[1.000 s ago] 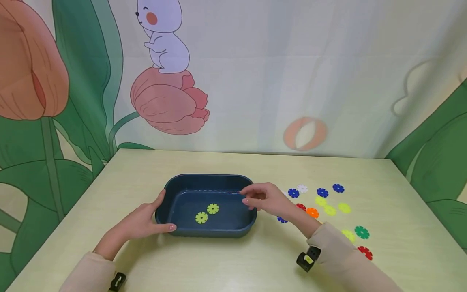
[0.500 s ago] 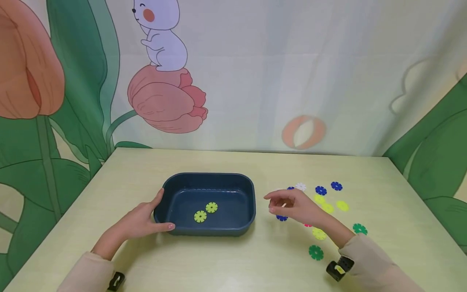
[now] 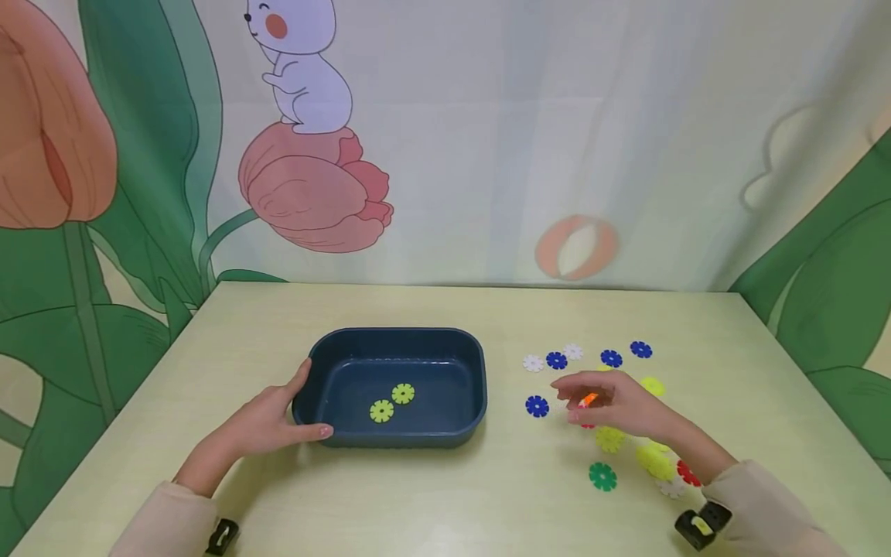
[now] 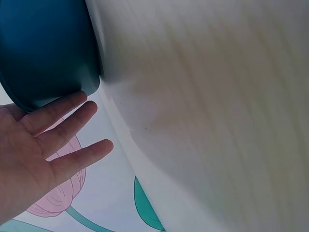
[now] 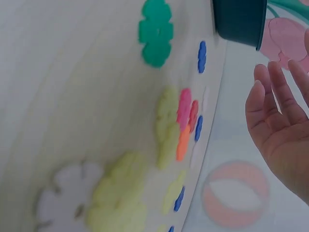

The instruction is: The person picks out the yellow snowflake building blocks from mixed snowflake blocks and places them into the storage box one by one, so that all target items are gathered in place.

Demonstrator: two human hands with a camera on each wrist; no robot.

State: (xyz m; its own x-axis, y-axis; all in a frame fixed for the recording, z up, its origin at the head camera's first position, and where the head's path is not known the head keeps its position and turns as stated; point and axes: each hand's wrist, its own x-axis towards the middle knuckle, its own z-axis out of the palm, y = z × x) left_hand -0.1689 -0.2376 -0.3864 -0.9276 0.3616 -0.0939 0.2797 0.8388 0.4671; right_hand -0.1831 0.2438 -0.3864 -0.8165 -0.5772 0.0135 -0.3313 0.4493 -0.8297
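Right hand (image 3: pixel 619 406) loose over discs (image 3: pixel 602 472)

Its fingers curve softly, pinching nothing; the discs lie scattered right of the tray (image 3: pixel 442 414). The left hand (image 3: pixel 261 422), fingers spread, braces the tray's left end. Lifting one disc by its rim, tray kept steady, seems wisest to me. No lettering I can read.
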